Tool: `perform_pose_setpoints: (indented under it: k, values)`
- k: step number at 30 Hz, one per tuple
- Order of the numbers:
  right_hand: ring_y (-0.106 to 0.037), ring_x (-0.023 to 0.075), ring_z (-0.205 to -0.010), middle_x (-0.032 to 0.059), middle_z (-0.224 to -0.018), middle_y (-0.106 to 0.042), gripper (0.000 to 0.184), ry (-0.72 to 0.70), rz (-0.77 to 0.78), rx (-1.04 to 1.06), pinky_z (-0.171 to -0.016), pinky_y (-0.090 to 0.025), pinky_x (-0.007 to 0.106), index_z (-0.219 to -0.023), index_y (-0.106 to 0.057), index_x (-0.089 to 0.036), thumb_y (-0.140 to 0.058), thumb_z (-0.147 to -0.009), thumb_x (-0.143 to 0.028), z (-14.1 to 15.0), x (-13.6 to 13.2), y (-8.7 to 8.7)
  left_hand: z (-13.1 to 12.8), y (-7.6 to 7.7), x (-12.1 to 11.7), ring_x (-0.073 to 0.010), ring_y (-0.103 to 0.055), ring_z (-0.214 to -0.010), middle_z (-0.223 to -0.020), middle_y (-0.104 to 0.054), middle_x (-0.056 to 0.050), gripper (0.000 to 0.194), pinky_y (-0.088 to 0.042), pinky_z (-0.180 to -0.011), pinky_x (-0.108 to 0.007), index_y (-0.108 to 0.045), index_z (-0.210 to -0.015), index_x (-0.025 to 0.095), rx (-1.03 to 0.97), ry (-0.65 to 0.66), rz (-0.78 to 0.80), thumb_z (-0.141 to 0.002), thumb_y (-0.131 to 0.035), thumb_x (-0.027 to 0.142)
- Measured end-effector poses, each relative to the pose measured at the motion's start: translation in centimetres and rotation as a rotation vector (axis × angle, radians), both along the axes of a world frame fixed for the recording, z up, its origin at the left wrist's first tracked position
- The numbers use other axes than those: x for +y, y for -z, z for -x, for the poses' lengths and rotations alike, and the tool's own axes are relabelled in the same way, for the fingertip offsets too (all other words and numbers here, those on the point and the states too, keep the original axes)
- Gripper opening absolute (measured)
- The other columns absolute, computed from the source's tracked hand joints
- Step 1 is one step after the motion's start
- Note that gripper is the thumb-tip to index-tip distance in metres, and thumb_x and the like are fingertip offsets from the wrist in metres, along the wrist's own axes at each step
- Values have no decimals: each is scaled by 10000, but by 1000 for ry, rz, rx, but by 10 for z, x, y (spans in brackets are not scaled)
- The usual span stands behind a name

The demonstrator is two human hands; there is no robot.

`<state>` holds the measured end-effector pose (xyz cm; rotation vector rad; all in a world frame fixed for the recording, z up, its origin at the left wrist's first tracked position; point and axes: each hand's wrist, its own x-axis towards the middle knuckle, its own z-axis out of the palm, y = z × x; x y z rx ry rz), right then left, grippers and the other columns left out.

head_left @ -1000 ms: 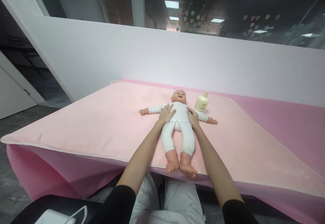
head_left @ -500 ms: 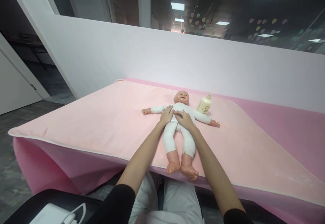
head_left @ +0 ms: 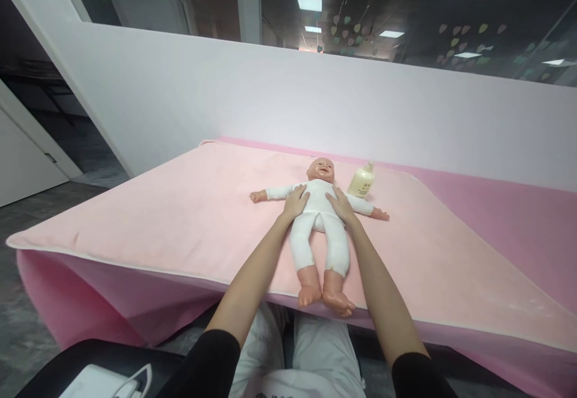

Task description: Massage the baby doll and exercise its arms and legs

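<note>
A baby doll in a white body suit lies on its back, its head toward the wall and its feet at the table's near edge. My left hand rests on the left side of its torso, fingers stretched out over the chest. On the opposite side, my right hand lies with fingers spread along the torso below the doll's arm. Both hands are open and touch the doll without gripping it. A pale yellow pump bottle stands behind the doll's arm, to the right of its head.
A light pink blanket covers the table, with a darker pink cover beneath it. Behind rises a white partition with glass above. A white device with a cable sits on a black surface at lower left.
My right hand has moved outward from the middle of the doll's belly to the right side of its torso. My left hand stays at the left side. The view has shifted slightly.
</note>
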<state>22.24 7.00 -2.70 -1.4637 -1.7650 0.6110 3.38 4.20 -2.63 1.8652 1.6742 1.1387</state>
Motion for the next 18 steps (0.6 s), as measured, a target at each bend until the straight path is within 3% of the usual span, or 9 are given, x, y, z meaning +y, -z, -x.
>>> perform_pose_setpoints:
  k: [3,7,9,11,14,16,18]
  values:
    - [-410,244,-1405,147,-1486,-470,585,52,-56,172,-1202,-248,398,-1383,-531,-102,-503,-890,-416,-8,3,10,0,-6,-4,-237,-447,-1387,-1445,-532,-128,435,-322,-1175,-405,-574,-1336,130,4,-5,-52,-933,-456,246]
    - [-530,239,-1291,133,-1368,-594,491,100,-130,276,-1155,-335,409,-1273,-624,-112,-505,-859,-348,-10,4,17,-4,-23,-15,-218,-606,-1194,-1295,-651,-106,421,-431,-1088,-367,-656,-1215,141,-38,23,-177,-836,-483,82]
    - [-549,240,-1266,119,-1342,-617,464,101,-145,299,-1140,-357,422,-1238,-648,-134,-519,-844,-342,-9,5,19,-10,-33,-23,-207,-663,-1068,-1201,-702,-89,380,-490,-1006,-345,-686,-1168,143,-98,183,-151,-830,-515,110]
    - [-559,240,-1252,109,-1323,-632,447,93,-154,314,-1134,-365,424,-1217,-662,-148,-528,-835,-338,-9,6,19,-17,-41,-31,-207,-682,-1014,-1140,-730,-75,331,-512,-961,-333,-708,-1140,146,-118,423,-65,-852,-558,211]
    - [-565,238,-1245,102,-1308,-644,429,104,-155,315,-1137,-361,429,-1203,-672,-157,-517,-839,-323,-8,4,18,-26,-46,-39,-216,-667,-1078,-1115,-745,-39,303,-427,-1077,-357,-751,-1079,198,14,674,41,-877,-570,331]
    - [-566,235,-1247,108,-1311,-641,426,118,-151,307,-1136,-364,424,-1202,-672,-147,-496,-849,-306,-7,2,17,-28,-45,-40,-225,-580,-1246,-1245,-693,-1,290,-275,-1189,-396,-767,-1044,265,150,699,57,-906,-528,352]
    - [-571,230,-1243,106,-1307,-644,419,126,-152,307,-1130,-374,419,-1201,-673,-146,-481,-858,-291,-6,0,16,-29,-43,-38,-226,-388,-1427,-1437,-542,53,308,-140,-1230,-436,-762,-1041,331,268,662,51,-936,-474,360]
